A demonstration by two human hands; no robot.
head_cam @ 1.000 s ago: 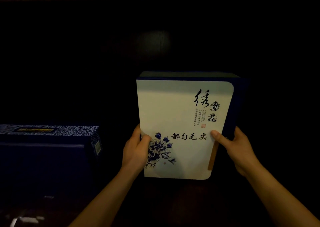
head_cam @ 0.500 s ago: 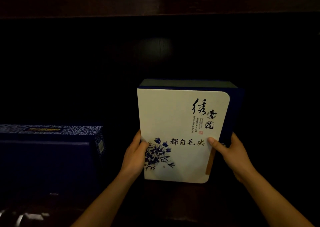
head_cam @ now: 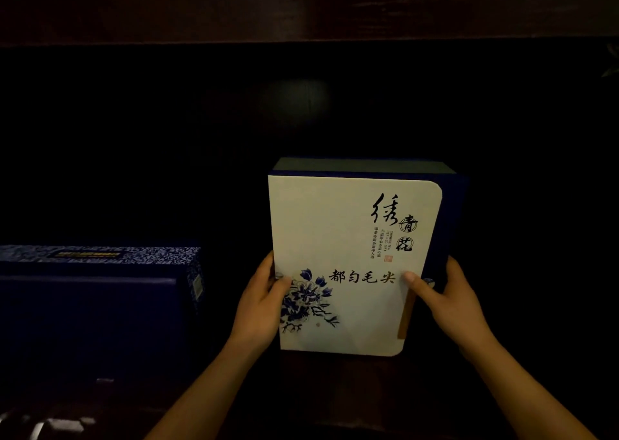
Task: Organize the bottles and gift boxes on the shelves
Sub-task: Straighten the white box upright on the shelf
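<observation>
Left hand (head_cam: pixel 259 309) and right hand (head_cam: pixel 452 302) grip upright gift box (head_cam: pixel 345 258), thumbs in front; fingers hidden. Shelf (head_cam: pixel 335 389) dark.

Very dim, deep shadows, soft focus, wide-angle distortion

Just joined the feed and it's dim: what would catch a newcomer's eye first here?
The white gift box, with black calligraphy and a blue flower, stands upright at centre, the brightest thing in view. The left hand and right hand grip its lower sides, thumbs on the front. A dark blue patterned box sits to its left, apart from it.
</observation>
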